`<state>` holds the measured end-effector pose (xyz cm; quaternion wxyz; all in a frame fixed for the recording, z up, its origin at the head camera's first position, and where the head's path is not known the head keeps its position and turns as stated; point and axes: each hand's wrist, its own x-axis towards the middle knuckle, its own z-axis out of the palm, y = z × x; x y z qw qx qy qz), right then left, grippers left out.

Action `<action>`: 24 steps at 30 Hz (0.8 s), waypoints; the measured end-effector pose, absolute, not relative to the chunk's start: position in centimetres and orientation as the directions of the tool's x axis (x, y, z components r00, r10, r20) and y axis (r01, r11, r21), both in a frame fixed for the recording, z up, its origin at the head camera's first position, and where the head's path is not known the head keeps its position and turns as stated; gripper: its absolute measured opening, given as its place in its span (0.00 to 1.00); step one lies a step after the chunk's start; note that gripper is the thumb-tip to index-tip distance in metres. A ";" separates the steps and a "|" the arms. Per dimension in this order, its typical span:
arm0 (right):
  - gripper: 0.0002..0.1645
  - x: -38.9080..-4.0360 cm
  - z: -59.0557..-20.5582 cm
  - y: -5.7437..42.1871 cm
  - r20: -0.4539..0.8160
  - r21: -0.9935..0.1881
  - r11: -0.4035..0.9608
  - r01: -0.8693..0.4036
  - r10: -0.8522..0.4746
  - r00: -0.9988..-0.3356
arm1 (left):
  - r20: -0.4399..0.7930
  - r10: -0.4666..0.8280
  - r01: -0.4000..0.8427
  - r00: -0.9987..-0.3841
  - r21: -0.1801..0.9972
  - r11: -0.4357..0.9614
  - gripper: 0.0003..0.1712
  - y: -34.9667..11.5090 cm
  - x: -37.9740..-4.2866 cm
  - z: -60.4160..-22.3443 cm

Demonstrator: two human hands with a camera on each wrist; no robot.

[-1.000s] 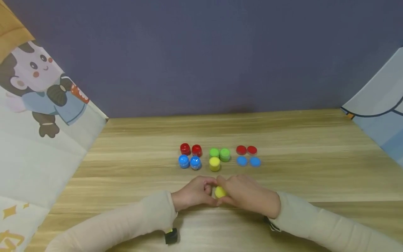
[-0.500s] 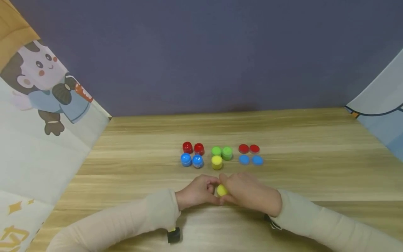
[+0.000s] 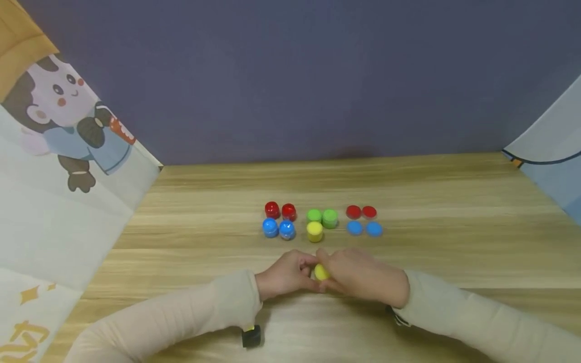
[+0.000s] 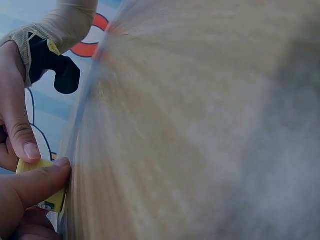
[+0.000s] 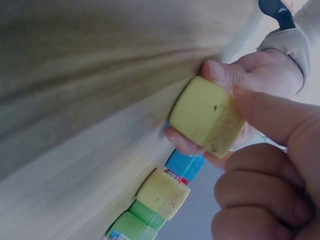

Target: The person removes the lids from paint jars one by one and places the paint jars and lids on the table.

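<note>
A small yellow jar [image 3: 322, 273] stands on the wooden table between my two hands. My left hand [image 3: 288, 273] grips its lower body from the left, thumb [image 4: 42, 181] along the near side. From the right, my right hand [image 3: 363, 275] pinches the upper rim, where the right wrist view shows a speckled yellow lid [image 5: 225, 131] by the thumb. Curled fingers of that hand lie below the lid in that view. Behind the hands stands a second yellow jar [image 3: 314, 232], with two green jars [image 3: 330, 218] just beyond it.
To the left of the green jars are two red jars [image 3: 288, 212] and two blue jars [image 3: 287, 229]. Two red lids [image 3: 353, 212] and two blue lids [image 3: 374, 229] lie flat to the right. A dark panel [image 3: 317, 80] rises behind the table [image 3: 204, 191].
The head view has shifted slightly, so everything appears a little farther right and higher. Both hands stay on the yellow jar, with only a slight shift of the right fingers over its top.
</note>
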<state>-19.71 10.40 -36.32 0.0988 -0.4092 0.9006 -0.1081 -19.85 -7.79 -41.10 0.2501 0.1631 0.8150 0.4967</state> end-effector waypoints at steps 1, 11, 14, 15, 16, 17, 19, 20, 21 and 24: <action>0.20 -19.8 -36.3 10.4 -0.089 -0.272 0.635 -0.723 -0.765 -0.638 | -0.247 0.511 0.018 -0.823 0.889 0.458 0.23 -7.8 -19.9 -41.1; 0.20 -20.7 -35.9 10.7 -0.132 -0.268 0.560 -0.784 -0.827 -0.546 | -0.248 0.505 0.019 -0.827 0.885 0.465 0.20 -7.6 -19.8 -40.9; 0.17 -21.0 -35.8 10.8 -0.143 -0.267 0.532 -0.804 -0.847 -0.512 | -0.247 0.497 0.012 -0.832 0.887 0.461 0.20 -7.6 -19.7 -40.7; 0.15 -21.0 -35.8 10.8 -0.149 -0.263 0.526 -0.809 -0.851 -0.504 | -0.249 0.497 0.006 -0.831 0.890 0.455 0.20 -7.6 -19.7 -40.7; 0.16 -21.0 -35.7 10.8 -0.160 -0.257 0.521 -0.814 -0.853 -0.496 | -0.250 0.497 0.002 -0.831 0.892 0.452 0.19 -7.6 -19.6 -40.8; 0.16 -21.0 -35.7 10.9 -0.173 -0.245 0.520 -0.818 -0.854 -0.491 | -0.250 0.497 -0.002 -0.831 0.895 0.446 0.20 -7.6 -19.6 -40.8; 0.21 -21.0 -35.6 11.0 -0.196 -0.224 0.525 -0.821 -0.850 -0.490 | -0.249 0.496 -0.010 -0.832 0.900 0.435 0.19 -7.6 -19.6 -41.0; 0.24 -20.9 -35.6 11.1 -0.203 -0.208 0.529 -0.823 -0.846 -0.492 | -0.248 0.496 -0.014 -0.832 0.903 0.429 0.19 -7.5 -19.6 -41.1; 0.26 -20.8 -35.7 11.1 -0.197 -0.180 0.527 -0.830 -0.846 -0.495 | -0.249 0.495 -0.018 -0.833 0.905 0.426 0.19 -7.5 -19.6 -41.2; 0.28 -20.5 -35.8 11.2 -0.133 -0.118 0.530 -0.840 -0.846 -0.516 | -0.252 0.492 -0.023 -0.833 0.905 0.425 0.21 -7.6 -19.6 -41.2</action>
